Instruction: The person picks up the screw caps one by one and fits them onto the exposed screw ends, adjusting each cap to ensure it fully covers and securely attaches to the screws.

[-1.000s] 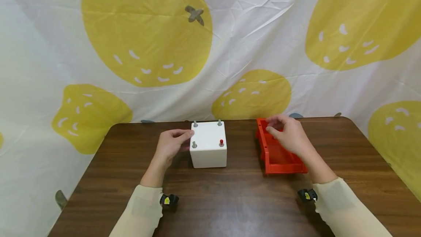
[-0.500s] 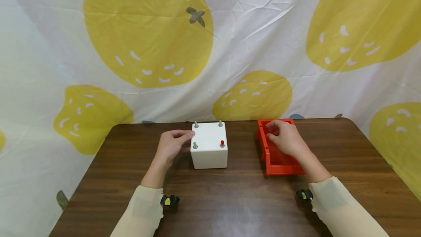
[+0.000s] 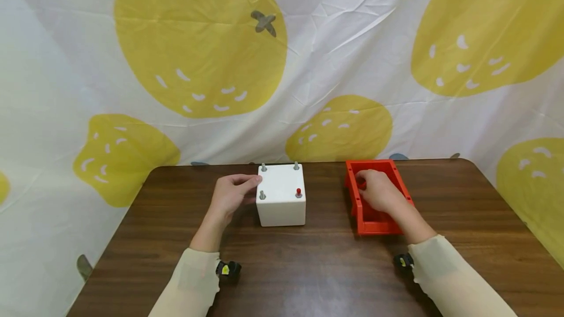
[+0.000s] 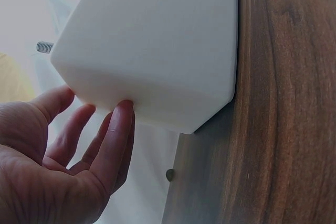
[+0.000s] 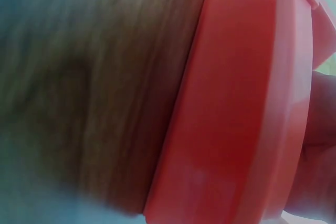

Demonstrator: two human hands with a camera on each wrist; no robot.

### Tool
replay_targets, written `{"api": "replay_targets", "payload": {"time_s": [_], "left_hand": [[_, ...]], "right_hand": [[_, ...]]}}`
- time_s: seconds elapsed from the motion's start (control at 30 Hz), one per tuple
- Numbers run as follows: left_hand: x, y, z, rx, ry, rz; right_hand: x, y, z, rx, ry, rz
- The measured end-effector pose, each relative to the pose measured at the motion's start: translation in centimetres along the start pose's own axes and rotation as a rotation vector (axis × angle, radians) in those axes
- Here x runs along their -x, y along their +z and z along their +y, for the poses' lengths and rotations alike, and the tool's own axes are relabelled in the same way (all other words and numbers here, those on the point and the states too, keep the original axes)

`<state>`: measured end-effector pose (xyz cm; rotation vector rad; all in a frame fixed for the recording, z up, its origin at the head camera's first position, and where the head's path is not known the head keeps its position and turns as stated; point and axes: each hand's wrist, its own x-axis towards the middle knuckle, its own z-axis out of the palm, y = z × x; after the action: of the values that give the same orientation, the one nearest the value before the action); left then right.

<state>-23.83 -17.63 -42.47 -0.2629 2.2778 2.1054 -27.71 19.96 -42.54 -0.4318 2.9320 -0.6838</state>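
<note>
A white block (image 3: 280, 180) stands on the table with a threaded metal bolt (image 3: 262, 194) upright at each top corner. The front right bolt carries a small red cap (image 3: 298, 191). My left hand (image 3: 229, 192) rests against the block's left side, thumb at the top edge; in the left wrist view its fingers (image 4: 119, 124) are nearly straight and touch the white face. My right hand (image 3: 376, 190) reaches down into a red storage bin (image 3: 381, 228). Its fingertips are largely hidden by the bin and the hand, so I cannot tell whether they hold something.
The dark wood-grain table (image 3: 308, 268) ends at a white curtain (image 3: 211, 141) printed with yellow fruit. The bin's raised walls surround the right hand. A small black wrist camera (image 3: 228, 269) sits under the left sleeve, and another (image 3: 403, 261) under the right.
My right hand has moved lower and slightly left, from over the bin to inside it. The left hand stays against the block, which has not moved on the table.
</note>
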Motion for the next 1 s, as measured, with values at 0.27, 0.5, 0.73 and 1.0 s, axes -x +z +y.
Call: {"api": "replay_targets", "payload": {"time_s": [0.27,0.5,0.73,1.0], "left_hand": [[0.08,0.07,0.21,0.005,-0.002,-0.003],[0.2,0.06,0.28,0.004,-0.003,-0.003],[0.13,0.03,0.18,0.006,-0.005,-0.005],[0.08,0.03,0.12,0.006,-0.009,-0.001]], "right_hand": [[-0.31,0.25,-0.16,0.027,0.04,-0.059],[-0.51,0.28,-0.32,0.07,0.053,-0.087],[-0.54,0.23,-0.61,0.112,0.053,-0.094],[-0.48,0.41,-0.57,0.129,0.074,-0.092]]}}
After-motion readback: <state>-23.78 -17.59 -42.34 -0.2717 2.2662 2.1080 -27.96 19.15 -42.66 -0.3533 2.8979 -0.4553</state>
